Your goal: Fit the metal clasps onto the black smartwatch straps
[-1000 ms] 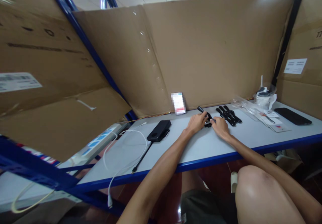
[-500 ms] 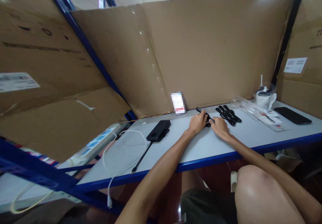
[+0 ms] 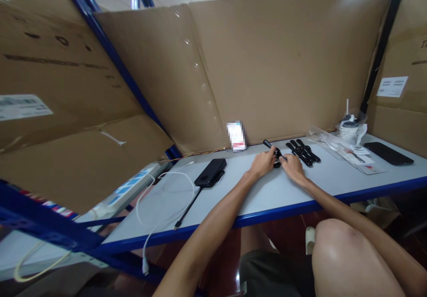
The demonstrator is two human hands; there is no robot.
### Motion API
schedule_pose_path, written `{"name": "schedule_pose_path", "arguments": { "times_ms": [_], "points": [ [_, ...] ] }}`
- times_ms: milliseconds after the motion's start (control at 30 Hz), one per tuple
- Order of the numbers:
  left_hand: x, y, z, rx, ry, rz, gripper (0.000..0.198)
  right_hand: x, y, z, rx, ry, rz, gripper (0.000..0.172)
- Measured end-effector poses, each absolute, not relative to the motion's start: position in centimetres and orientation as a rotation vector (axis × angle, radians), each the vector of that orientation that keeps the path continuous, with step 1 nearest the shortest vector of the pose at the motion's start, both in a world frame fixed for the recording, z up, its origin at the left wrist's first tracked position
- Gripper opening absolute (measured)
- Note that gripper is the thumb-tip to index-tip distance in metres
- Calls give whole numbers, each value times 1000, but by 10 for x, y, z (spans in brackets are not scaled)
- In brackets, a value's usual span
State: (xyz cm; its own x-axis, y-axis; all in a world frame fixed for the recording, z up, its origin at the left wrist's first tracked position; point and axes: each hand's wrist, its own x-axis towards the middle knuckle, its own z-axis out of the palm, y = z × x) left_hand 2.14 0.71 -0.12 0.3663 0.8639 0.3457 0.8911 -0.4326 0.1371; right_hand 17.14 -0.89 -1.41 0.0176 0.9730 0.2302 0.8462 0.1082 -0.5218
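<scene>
Both hands meet at the table's middle right. My left hand (image 3: 263,162) is closed on a black watch-like item (image 3: 277,153), whose dark strap end sticks out above the fingers. My right hand (image 3: 292,167) pinches the other end of the same item from the right. A small black piece lies on the table just under it, partly covered by the hands. Right of the hands several black watch-like items (image 3: 303,153) lie side by side in a slanted row.
A black power bank (image 3: 211,172) with a short cable and white cables (image 3: 194,190) lie left. A phone (image 3: 236,136) leans on the cardboard (image 3: 283,65). At right are plastic bags (image 3: 327,143), a lidded cup (image 3: 348,130) and a black phone (image 3: 388,153).
Both hands have shifted slightly to the right with the black item. More of its body shows between the fingers, and its strap end has turned a little.
</scene>
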Motion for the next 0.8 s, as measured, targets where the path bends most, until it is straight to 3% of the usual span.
{"name": "schedule_pose_path", "arguments": {
  "times_ms": [333, 600, 800],
  "points": [
    [21, 11, 0, -2430, -1769, -553, 35, 169, -10, -17, -1742, -1924, 278, 32],
    [23, 11, -6, -2453, -1784, -694, 28, 169, -9, -16, -1771, -1914, 298, 34],
    [24, 24, -10, -2434, -1917, -841, 37, 168, -15, -14, -1770, -1985, 209, 35]
  ]
}}
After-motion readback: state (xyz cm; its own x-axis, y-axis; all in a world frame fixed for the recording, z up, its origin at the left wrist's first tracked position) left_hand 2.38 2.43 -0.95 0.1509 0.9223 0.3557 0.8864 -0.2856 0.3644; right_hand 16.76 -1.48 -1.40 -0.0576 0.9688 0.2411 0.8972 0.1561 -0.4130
